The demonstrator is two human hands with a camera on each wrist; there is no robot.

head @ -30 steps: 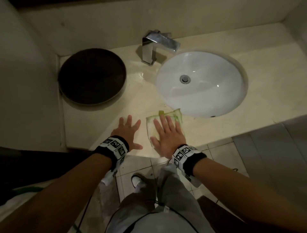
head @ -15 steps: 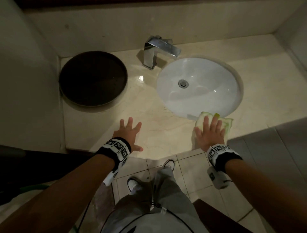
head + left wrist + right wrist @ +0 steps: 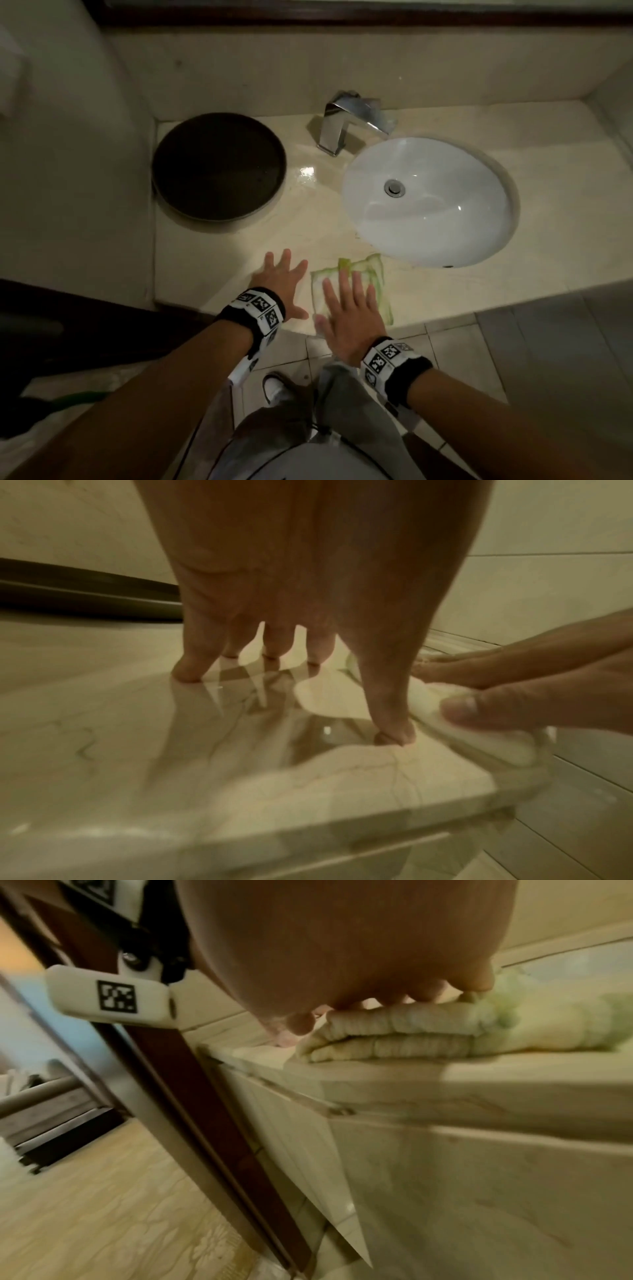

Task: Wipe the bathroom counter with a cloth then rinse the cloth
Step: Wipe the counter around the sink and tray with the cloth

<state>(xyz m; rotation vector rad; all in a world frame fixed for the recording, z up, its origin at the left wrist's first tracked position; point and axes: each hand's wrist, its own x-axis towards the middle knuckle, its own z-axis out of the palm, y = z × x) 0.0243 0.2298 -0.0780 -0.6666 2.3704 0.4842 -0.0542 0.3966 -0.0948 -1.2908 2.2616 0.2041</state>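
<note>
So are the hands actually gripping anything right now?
Nothing is gripped. The right hand presses flat on the folded cloth, covering its near half; the left hand rests spread on the counter.

Head view: looks steeply down from above onto the beige marble counter [image 3: 219, 253]; both hands lie low in frame.

Left wrist view: close under the left hand [image 3: 308, 574], low over the counter, facing along its fingers.

Right wrist view: close under the right hand [image 3: 346, 947], at the counter edge.

Shared by all three views: the folded pale green cloth [image 3: 375, 274] under the right fingers.
</note>
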